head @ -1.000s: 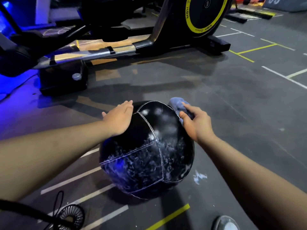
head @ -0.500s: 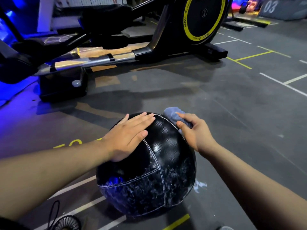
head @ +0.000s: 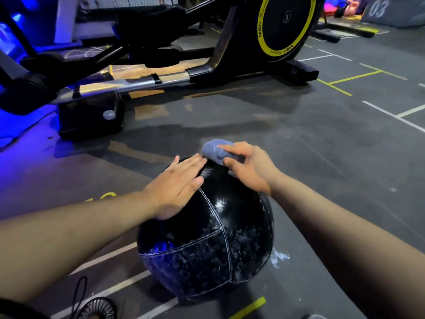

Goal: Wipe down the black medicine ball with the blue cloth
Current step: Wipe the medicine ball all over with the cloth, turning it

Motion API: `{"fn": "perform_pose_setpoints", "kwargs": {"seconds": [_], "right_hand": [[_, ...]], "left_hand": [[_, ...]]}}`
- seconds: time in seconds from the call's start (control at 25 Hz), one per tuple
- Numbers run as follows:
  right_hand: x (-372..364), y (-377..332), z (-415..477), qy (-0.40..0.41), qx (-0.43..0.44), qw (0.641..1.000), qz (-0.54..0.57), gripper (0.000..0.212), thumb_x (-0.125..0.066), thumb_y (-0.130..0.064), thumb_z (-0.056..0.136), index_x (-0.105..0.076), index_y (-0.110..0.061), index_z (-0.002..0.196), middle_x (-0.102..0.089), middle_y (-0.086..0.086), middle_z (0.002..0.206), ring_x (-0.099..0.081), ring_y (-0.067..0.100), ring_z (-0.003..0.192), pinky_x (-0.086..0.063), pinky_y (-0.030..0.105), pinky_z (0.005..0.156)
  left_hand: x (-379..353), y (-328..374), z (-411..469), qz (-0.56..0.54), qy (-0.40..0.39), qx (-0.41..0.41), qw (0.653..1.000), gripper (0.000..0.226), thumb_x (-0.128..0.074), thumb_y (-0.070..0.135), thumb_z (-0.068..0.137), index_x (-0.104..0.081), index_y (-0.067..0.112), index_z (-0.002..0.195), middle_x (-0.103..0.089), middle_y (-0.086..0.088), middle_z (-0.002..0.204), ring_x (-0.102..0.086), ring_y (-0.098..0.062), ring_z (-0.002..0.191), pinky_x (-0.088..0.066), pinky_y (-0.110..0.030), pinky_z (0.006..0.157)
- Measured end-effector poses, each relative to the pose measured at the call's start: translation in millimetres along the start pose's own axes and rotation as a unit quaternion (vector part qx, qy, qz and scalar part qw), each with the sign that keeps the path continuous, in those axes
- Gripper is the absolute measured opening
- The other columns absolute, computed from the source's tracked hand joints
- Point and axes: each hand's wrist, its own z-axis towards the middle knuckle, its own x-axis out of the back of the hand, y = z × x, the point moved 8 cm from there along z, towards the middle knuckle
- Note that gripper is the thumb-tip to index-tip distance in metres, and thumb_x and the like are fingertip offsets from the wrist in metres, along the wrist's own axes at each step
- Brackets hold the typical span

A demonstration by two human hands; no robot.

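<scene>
A black medicine ball (head: 213, 245) with white stitched seams rests on the gym floor in front of me. Its lower half is flecked with white foam; the upper part is glossy. My left hand (head: 177, 185) lies flat on the ball's upper left, fingers spread and holding nothing. My right hand (head: 248, 169) presses a bunched blue cloth (head: 215, 150) against the ball's far top. The cloth sits just beyond my left fingertips.
A black elliptical trainer (head: 174, 72) with a yellow-ringed flywheel (head: 285, 24) stands beyond the ball. The grey floor carries white and yellow lines. A small black fan (head: 96, 309) with a cord lies at the bottom left. A white foam spot (head: 279, 259) marks the floor right of the ball.
My left hand slid from the ball's left side up onto its top. My right hand moved the cloth from the upper right toward the ball's far top. The ball has rolled slightly.
</scene>
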Motion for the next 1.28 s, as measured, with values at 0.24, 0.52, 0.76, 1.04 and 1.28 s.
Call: {"fn": "perform_pose_setpoints", "kwargs": {"seconds": [0.24, 0.52, 0.76, 1.04, 1.28], "right_hand": [[-31, -51, -129, 0.112, 0.284, 0.933, -0.191, 0.04, -0.064, -0.017, 0.084, -0.068, -0.022, 0.124, -0.059, 0.021, 0.13, -0.061, 0.036, 0.111, -0.049, 0.037, 0.099], [-31, -38, -126, 0.139, 0.294, 0.926, -0.191, 0.04, -0.056, -0.016, 0.087, -0.067, -0.02, 0.125, -0.059, 0.024, 0.127, -0.061, 0.034, 0.11, -0.049, 0.034, 0.097], [12, 58, -24, 0.109, -0.054, 0.993, 0.004, 0.033, -0.062, -0.016, 0.091, -0.067, -0.021, 0.123, -0.064, 0.002, 0.117, -0.061, 0.022, 0.113, -0.037, 0.016, 0.093], [-26, 6, -147, 0.217, 0.147, 0.961, -0.086, 0.043, -0.061, -0.02, 0.086, -0.063, -0.022, 0.129, -0.048, 0.013, 0.14, -0.049, 0.013, 0.126, -0.036, 0.02, 0.106], [-54, 16, -182, 0.198, 0.203, 0.95, -0.127, 0.042, -0.046, -0.022, 0.099, -0.045, -0.024, 0.141, -0.034, 0.016, 0.146, -0.034, 0.024, 0.142, -0.032, 0.031, 0.115]], "left_hand": [[5, -57, 13, -0.064, -0.033, 0.056, 0.996, 0.065, -0.012, 0.053, 0.093, -0.021, 0.027, 0.152, -0.017, 0.015, 0.159, -0.011, 0.003, 0.145, -0.008, -0.044, 0.122], [6, -56, 4, -0.095, -0.023, 0.045, 0.994, 0.05, -0.014, 0.053, 0.094, -0.022, 0.055, 0.144, -0.016, 0.021, 0.159, -0.009, 0.006, 0.145, -0.004, -0.042, 0.119], [4, -46, -1, -0.085, -0.005, 0.048, 0.995, 0.057, -0.013, 0.054, 0.094, -0.025, 0.046, 0.148, -0.018, 0.022, 0.159, -0.007, 0.006, 0.146, -0.003, -0.042, 0.121], [12, -76, -7, -0.076, -0.003, 0.061, 0.995, 0.054, -0.015, 0.046, 0.097, -0.026, 0.035, 0.15, -0.023, 0.012, 0.159, -0.015, 0.008, 0.143, -0.006, -0.014, 0.117], [13, -77, -2, -0.08, -0.006, 0.07, 0.994, 0.061, -0.013, 0.051, 0.094, -0.028, 0.033, 0.15, -0.025, 0.013, 0.158, -0.017, 0.006, 0.143, -0.009, -0.023, 0.12]]}}
